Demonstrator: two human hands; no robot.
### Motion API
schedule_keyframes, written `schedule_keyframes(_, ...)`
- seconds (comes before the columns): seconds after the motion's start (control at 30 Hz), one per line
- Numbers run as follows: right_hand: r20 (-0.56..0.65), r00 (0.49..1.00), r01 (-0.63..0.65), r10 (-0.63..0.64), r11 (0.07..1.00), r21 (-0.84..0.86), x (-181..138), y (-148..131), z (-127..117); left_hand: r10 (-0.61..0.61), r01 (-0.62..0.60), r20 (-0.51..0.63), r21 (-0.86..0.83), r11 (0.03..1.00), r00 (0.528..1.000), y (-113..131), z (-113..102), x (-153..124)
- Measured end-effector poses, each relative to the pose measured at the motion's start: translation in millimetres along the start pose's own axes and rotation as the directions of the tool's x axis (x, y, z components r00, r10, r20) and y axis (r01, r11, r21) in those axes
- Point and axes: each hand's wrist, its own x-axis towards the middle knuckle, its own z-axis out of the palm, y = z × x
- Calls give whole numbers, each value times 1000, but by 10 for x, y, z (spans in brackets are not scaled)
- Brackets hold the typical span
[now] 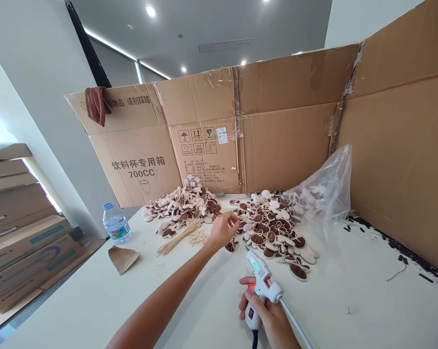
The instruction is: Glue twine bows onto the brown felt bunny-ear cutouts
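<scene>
My right hand is wrapped round the handle of a white hot glue gun. A glue stick sticks out of the gun's rear, and its nozzle points away toward the heap. My left hand is stretched out at the left edge of a heap of brown and cream plush pieces. Its fingertips are pinched together; what they hold, if anything, I cannot make out. Just below those fingers lies one brown plush piece. Beside the left wrist are short pale sticks and a bundle of long thin sticks.
A second plush heap lies at the back left. A clear plastic bag of pieces stands at the back right. A water bottle and a cardboard scrap are at left. Cardboard walls close off the table's rear.
</scene>
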Motion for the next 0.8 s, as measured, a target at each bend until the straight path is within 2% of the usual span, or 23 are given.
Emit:
schedule_keyframes(0.1, 9, 1000, 7, -7, 1000, -2, 6, -6, 1, -38, 24, 67, 189, 982, 997, 4, 88, -83)
schedule_keyframes(0.2, 13, 1000, 20, -20, 1000, 1, 6, -1, 7, -33, -24, 179, 311, 950, 983, -50, 104, -294)
schedule_keyframes(0.3, 6, 1000, 14, -14, 1000, 13, -7, 4, 14, -16, -56, 274, 251, 966, 962, -116, 42, -425)
schedule_keyframes(0.4, 14, 1000, -6, 6, 1000, 19, -16, 13, 11, -19, -12, 325, 93, 996, 945, -135, -25, -361)
schedule_keyframes(0.47, 19, 1000, -8, 8, 1000, 6, -14, 25, -3, -52, 61, 301, -20, 998, 952, -94, -44, -218)
schedule_keyframes(0.57, 20, 1000, -14, 15, 1000, -12, -1, 51, -40, -174, 211, 170, -232, 950, 970, 29, -63, 71)
schedule_keyframes(0.6, 30, 999, -22, 22, 1000, -11, 4, 59, -53, -209, 234, 110, -329, 915, 972, 65, -78, 168)
schedule_keyframes(0.67, 52, 998, -35, 35, 999, -3, 13, 72, -76, -240, 246, 71, -442, 863, 968, 84, -134, 326)
schedule_keyframes(0.73, 61, 997, -41, 41, 999, 3, 18, 82, -91, -232, 241, 72, -408, 881, 970, -2, -221, 405)
schedule_keyframes(0.8, 63, 997, -44, 44, 999, 3, 19, 87, -100, -189, 184, 14, -304, 934, 982, -195, -327, 381)
